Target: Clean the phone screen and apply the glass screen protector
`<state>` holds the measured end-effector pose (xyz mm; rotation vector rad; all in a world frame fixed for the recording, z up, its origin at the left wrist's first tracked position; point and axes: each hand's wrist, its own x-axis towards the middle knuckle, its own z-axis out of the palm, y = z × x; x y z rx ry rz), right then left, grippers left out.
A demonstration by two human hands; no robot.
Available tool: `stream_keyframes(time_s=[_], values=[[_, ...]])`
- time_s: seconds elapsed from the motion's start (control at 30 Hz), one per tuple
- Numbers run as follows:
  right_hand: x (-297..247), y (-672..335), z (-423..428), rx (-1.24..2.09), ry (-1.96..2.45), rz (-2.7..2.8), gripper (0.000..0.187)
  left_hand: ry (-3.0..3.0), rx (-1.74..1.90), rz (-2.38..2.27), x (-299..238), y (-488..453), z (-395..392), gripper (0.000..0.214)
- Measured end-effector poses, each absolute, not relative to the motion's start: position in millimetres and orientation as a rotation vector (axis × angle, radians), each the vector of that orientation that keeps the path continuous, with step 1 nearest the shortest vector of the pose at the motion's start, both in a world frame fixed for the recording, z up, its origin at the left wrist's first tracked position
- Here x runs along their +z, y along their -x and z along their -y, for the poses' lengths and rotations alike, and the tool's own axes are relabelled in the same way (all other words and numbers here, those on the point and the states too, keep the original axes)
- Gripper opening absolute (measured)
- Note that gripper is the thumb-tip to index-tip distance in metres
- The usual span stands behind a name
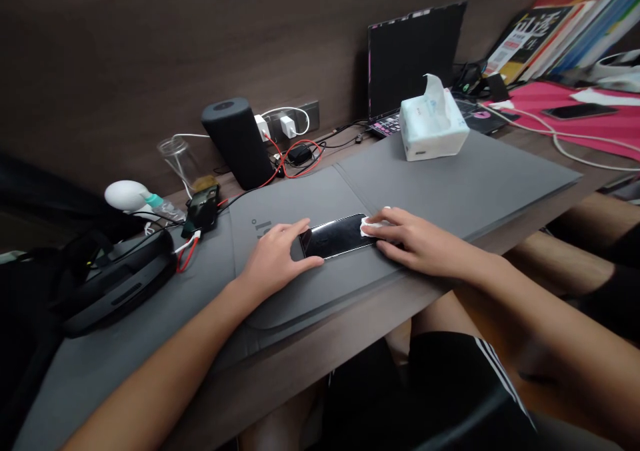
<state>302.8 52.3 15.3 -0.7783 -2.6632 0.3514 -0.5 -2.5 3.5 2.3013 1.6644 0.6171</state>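
The smartphone (336, 238) is laid on the gray mat (465, 201); its left end is braced by the left hand (271, 254), thumb and forefinger spread. A tissue (369, 227) is pressed on its right end by the right hand (419, 239), fingers bent. Wiping appears unfinished; coverage cannot be determined.

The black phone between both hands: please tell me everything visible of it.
The rectangular black phone lies face up on the smooth grey desk mat, its right end higher in view. Its glossy, glass-like screen looks dark, with pale reflections and a thin bright rim. The bare left hand holds its left end by the edges; the right hand presses crumpled white tissue onto its right end.
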Motion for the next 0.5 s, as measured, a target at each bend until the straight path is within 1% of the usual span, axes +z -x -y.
stream_keyframes(time_s=[0.13, 0.27, 0.5], values=[[16, -304, -51, 0.414, 0.765, 2.648, 0.035, -2.305, 0.623, -1.671, 2, 1, 2, 0.067], [16, -300, -55, 0.388, 0.738, 2.692, 0.035, -2.284, 0.607, -1.676, 3, 1, 2, 0.068], [14, -292, -61, 0.443, 0.575, 2.712, 0.037, -2.284, 0.612, -1.668, 5, 0, 2, 0.065]])
